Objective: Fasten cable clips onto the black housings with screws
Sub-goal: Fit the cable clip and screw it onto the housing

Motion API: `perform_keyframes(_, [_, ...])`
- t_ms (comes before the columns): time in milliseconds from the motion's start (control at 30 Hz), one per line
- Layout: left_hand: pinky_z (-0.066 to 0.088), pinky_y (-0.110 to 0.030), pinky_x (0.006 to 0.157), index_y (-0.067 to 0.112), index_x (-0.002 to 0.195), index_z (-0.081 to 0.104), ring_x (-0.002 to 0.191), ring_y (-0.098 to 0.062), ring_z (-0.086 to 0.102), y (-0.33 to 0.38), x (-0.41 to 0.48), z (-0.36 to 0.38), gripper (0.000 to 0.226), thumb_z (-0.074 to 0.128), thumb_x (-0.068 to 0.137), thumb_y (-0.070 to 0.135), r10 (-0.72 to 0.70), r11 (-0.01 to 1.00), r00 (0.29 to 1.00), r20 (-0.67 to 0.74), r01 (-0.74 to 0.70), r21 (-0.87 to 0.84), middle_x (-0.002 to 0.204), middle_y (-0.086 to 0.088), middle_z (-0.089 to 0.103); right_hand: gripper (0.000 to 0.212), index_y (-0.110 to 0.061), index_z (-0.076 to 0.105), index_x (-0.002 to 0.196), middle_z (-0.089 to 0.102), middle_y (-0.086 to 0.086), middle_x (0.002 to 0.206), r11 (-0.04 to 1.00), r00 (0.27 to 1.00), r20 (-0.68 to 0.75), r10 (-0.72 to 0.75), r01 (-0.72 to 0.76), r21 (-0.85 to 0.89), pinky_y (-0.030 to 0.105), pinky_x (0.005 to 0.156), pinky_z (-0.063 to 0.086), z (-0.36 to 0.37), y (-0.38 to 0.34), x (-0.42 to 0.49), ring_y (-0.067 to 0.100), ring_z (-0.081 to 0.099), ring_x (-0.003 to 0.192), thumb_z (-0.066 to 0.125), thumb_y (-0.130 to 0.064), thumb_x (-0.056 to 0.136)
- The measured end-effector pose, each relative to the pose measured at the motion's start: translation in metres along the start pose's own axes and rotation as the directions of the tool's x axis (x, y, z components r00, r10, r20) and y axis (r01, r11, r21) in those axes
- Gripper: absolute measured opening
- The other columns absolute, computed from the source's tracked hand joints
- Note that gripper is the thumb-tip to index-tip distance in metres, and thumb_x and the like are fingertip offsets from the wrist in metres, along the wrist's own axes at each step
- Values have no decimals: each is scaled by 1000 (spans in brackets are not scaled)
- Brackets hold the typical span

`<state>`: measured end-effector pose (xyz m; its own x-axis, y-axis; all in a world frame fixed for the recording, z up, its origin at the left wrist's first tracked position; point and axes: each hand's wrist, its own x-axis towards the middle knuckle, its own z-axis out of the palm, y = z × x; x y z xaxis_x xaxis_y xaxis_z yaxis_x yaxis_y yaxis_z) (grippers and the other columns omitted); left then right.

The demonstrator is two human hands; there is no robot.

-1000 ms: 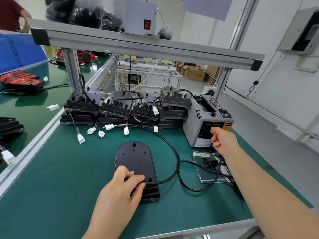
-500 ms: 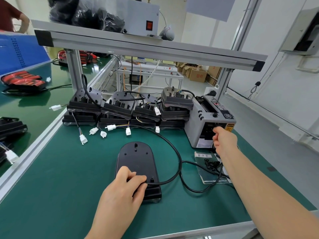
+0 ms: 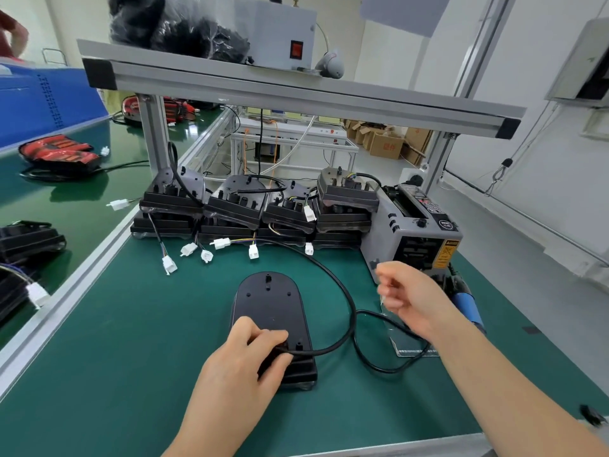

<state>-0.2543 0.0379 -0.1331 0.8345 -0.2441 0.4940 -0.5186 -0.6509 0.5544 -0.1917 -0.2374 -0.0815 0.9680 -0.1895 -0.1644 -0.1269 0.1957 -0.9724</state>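
A black oval housing (image 3: 268, 301) lies flat on the green mat in front of me. Its black cable (image 3: 346, 301) leaves the near end and loops to the right. My left hand (image 3: 244, 364) rests on the housing's near end, thumb and fingers pinching the cable there. My right hand (image 3: 412, 298) hovers, blurred, to the right of the housing and just in front of the grey tape dispenser (image 3: 412, 239). Its fingers are curled and pinch a small clear strip at the fingertips.
Several more black housings (image 3: 237, 206) are stacked at the back, white connectors (image 3: 188, 249) dangling forward. A clear bag (image 3: 412, 349) lies under my right forearm, a blue-handled tool (image 3: 468, 305) beyond it. An aluminium shelf beam (image 3: 296, 90) runs overhead.
My right hand has pulled back from the tape dispenser's outlet toward the housing, with a clear strip at its fingertips. My left hand stays on the housing and cable.
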Motion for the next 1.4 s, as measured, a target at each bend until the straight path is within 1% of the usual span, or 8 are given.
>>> perform_keyframes(100, [40, -12, 59, 38, 112, 63, 73, -9, 53, -5, 2, -4, 29, 67, 85, 30, -97, 988, 995, 2, 97, -118, 87, 15, 51, 15, -18, 56, 65, 48, -1, 63, 956, 967, 254, 15, 61, -288, 20, 49, 29, 37, -3, -14, 9, 41, 56, 66, -19, 76])
perform_keyframes(267, [37, -1, 74, 35, 95, 65, 94, 5, 55, -21, 10, -10, 27, 57, 92, 9, -426, 837, 896, -122, 340, -430, 95, 16, 59, 17, -30, 64, 61, 58, -17, 66, 732, 854, 509, 104, 281, -621, 18, 66, 36, 98, -3, -16, 0, 48, 64, 70, -25, 77])
perform_keyframes(367, [37, 1, 71, 36, 91, 64, 90, 12, 54, -36, 15, -13, 26, 59, 91, 10, -542, 751, 840, -43, 460, -473, 101, 11, 60, 19, -31, 66, 63, 63, -22, 69, 628, 816, 543, 198, 319, -710, 17, 71, 38, 123, 2, -6, -8, 54, 68, 69, -23, 80])
perform_keyframes(467, [38, 1, 71, 36, 96, 64, 91, 13, 54, -42, 16, -13, 23, 62, 90, 15, -550, 695, 831, 77, 507, -510, 107, 12, 60, 13, -30, 67, 66, 63, -19, 71, 536, 804, 534, 264, 338, -774, 21, 77, 42, 136, 6, 3, -1, 55, 76, 71, -26, 77])
perform_keyframes(700, [41, -4, 75, 42, 102, 62, 89, 9, 55, -45, 16, -12, 33, 65, 87, 13, -502, 701, 855, 129, 490, -519, 109, 15, 57, 4, -25, 71, 74, 69, -7, 88, 436, 801, 511, 311, 357, -826, 32, 93, 43, 147, 10, 12, 13, 60, 97, 71, -29, 74])
perform_keyframes(800, [41, -4, 73, 35, 110, 64, 83, 7, 55, -45, 15, -12, 32, 64, 87, 13, -501, 709, 857, 122, 487, -510, 107, 17, 56, 6, -21, 72, 75, 67, -8, 83, 413, 801, 507, 317, 365, -835, 33, 91, 45, 151, 11, 12, 12, 59, 90, 71, -27, 74])
perform_keyframes(1000, [41, -9, 74, 30, 117, 63, 86, -8, 56, -45, 14, -11, 32, 64, 88, 16, -519, 710, 846, 122, 506, -491, 108, 18, 55, 9, -18, 70, 74, 59, -3, 76, 348, 821, 483, 304, 376, -859, 30, 70, 41, 158, 15, 11, 12, 50, 72, 70, -26, 75])
perform_keyframes(1400, [45, -14, 80, 40, 109, 64, 87, -8, 58, -44, 12, -10, 33, 64, 87, 15, -500, 723, 860, 101, 479, -498, 105, 21, 57, 14, -24, 62, 62, 42, -13, 46, 251, 844, 429, 322, 361, -898, 23, 50, 32, 166, 9, 10, 7, 38, 49, 69, -26, 75])
